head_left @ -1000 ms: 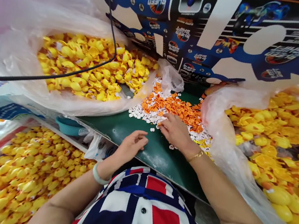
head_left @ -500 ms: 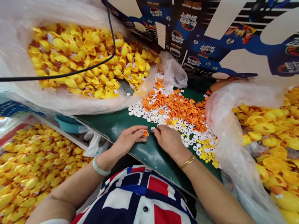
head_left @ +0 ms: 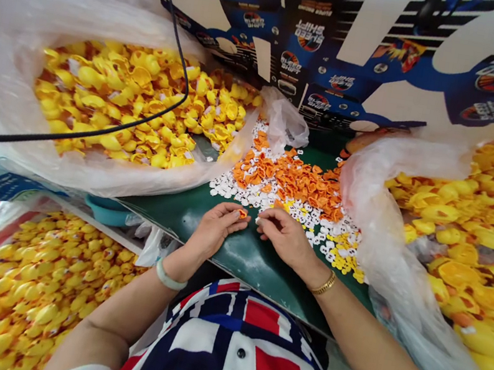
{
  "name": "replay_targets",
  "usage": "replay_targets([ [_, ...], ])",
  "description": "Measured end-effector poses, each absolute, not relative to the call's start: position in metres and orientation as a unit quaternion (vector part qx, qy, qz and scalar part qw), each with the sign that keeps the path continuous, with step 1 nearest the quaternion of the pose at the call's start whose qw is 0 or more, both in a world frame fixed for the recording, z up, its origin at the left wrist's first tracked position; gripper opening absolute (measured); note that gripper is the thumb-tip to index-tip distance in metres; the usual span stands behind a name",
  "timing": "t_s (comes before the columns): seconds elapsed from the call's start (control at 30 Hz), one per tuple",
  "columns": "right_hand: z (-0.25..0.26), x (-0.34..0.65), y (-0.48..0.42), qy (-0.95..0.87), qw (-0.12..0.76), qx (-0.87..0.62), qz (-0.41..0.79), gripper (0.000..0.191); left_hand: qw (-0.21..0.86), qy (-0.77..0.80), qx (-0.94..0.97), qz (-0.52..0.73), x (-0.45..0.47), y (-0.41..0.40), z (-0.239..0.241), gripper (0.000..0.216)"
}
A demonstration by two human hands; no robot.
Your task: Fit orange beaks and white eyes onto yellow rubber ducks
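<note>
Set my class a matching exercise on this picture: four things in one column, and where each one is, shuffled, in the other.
Things:
1. orange piece
2. gold-coloured bracelet
3. black cable
4. turquoise basin

Places:
A. on the wrist of the right hand
B. just below the left edge of the green tabletop in the picture
C. between the fingers of the left hand
D. passing in front of the plastic bag at upper left

Pairs: 1-C, 2-A, 3-D, 4-B

Compared with a second ago: right hand [head_left: 285,234] is drawn back from the orange pile [head_left: 306,185] toward the tabletop's [head_left: 247,257] front edge, fingertips closer to left hand [head_left: 215,228], which now pinches an orange piece [head_left: 243,214].
</note>
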State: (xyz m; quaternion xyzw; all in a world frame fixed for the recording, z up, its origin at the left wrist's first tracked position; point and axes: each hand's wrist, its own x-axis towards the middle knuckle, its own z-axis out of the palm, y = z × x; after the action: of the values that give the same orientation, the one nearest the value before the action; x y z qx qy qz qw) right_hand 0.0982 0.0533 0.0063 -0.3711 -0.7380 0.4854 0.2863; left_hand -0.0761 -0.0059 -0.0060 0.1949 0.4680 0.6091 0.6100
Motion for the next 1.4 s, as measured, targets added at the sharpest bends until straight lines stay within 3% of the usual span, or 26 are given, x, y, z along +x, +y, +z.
replay_targets([
  [0.2, 0.004, 0.108, 0.050, -0.739, 0.335, -0.376, 0.447, 0.013, 0.651, 0.441, 0.214, 0.580, -0.049, 0.006, -0.008, 0.025],
  [0.47, -0.001, 0.124, 0.060, -0.642, 0.345, -0.376, 0.572, 0.019, 0.690, 0.441, 0.260, 0.512, -0.055, 0.017, -0.005, 0.037],
  [0.7, -0.010, 0.125, 0.060, -0.635, 0.333, -0.373, 0.589, 0.015, 0.654, 0.457, 0.333, 0.502, -0.057, 0.018, -0.008, 0.030],
  [0.8, -0.012, 0.125, 0.059, -0.661, 0.330, -0.374, 0.560, 0.013, 0.633, 0.481, 0.352, 0.495, -0.056, 0.017, -0.005, 0.029],
  [0.97, -0.009, 0.124, 0.056, -0.731, 0.335, -0.402, 0.438, 0.011, 0.498, 0.532, 0.460, 0.507, -0.053, 0.011, -0.002, 0.022],
  [1.13, -0.007, 0.122, 0.051, -0.685, 0.369, -0.405, 0.480, 0.013, 0.640, 0.466, 0.292, 0.536, -0.046, 0.015, -0.002, 0.030],
  [1.27, -0.008, 0.123, 0.052, -0.765, 0.380, -0.381, 0.354, 0.027, 0.677, 0.405, 0.181, 0.588, -0.034, 0.015, 0.001, 0.035],
  [1.4, -0.013, 0.126, 0.057, -0.804, 0.389, -0.360, 0.269, 0.033, 0.687, 0.414, 0.237, 0.548, -0.038, 0.018, 0.002, 0.034],
])
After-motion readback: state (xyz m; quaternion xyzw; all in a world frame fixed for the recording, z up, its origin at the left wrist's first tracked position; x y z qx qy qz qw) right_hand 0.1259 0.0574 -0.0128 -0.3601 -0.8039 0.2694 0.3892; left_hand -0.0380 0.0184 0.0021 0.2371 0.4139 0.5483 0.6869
